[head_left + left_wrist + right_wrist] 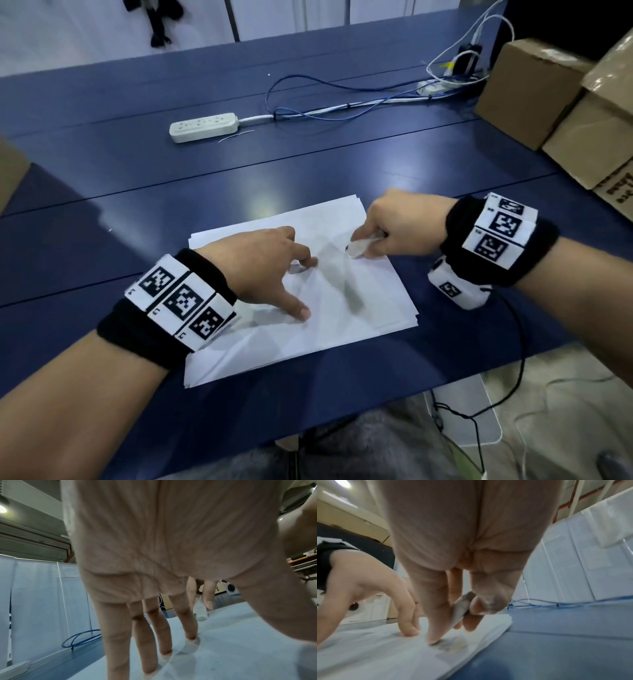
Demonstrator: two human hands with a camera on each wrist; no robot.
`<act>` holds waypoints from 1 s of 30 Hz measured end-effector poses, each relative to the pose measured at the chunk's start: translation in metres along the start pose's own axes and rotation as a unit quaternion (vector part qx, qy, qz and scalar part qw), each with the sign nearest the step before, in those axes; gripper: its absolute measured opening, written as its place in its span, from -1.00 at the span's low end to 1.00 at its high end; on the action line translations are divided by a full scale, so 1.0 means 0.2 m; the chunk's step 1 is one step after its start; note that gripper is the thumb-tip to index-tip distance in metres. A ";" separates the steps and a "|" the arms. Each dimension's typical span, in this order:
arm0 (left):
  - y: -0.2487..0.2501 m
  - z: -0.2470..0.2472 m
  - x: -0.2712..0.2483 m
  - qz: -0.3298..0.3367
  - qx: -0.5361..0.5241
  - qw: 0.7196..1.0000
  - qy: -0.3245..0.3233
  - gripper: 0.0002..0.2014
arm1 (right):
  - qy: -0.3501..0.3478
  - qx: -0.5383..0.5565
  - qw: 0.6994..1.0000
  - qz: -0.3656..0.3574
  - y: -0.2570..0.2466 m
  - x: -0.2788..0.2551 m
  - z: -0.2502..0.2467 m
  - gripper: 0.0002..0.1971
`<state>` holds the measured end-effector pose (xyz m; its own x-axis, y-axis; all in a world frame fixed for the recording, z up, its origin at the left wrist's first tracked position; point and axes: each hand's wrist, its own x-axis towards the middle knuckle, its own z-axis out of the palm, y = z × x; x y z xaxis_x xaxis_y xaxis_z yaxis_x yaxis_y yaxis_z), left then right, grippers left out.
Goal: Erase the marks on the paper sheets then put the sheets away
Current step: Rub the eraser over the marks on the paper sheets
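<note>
Stack of white paper sheets (342,308) lies near centre on blue tabletop (137,171); left hand (263,267) presses it with spread straight fingers; right hand (394,226) pinches white block eraser (359,247) against top sheet. Erasing step likely underway; next, stow sheets

Matt white paper sheets (359,308) lie smooth on a blue table (137,164) with a soft sheen. Dull brown cardboard boxes (527,89) beside it, and a pale plastic power strip (203,127).
</note>
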<state>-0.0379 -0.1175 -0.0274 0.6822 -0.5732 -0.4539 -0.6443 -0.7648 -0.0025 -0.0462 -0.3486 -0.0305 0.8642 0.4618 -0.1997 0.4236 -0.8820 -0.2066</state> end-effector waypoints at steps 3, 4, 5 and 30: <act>0.02 0.01 0.01 -0.016 0.002 1.000 0.023 -0.30 | -0.030 -0.007 0.999 -0.034 -0.01 -0.06 0.02 -0.70; 0.03 0.02 0.02 -0.020 0.004 0.999 0.031 -0.32 | -0.064 0.008 0.996 -0.057 -0.02 -0.09 0.03 -0.69; 0.04 0.02 0.02 -0.024 0.005 0.999 0.038 -0.33 | -0.104 0.031 0.991 -0.076 -0.05 -0.13 0.03 -0.69; 0.07 0.03 0.05 -0.010 0.000 0.999 0.048 -0.46 | -0.060 -0.017 0.995 -0.077 -0.06 -0.11 0.04 -0.69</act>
<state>-0.0428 -0.1325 -0.0368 0.7248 -0.5831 -0.3669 -0.6302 -0.7763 -0.0112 -0.0726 -0.3482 -0.0305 0.7506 0.5976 -0.2820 0.5589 -0.8018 -0.2115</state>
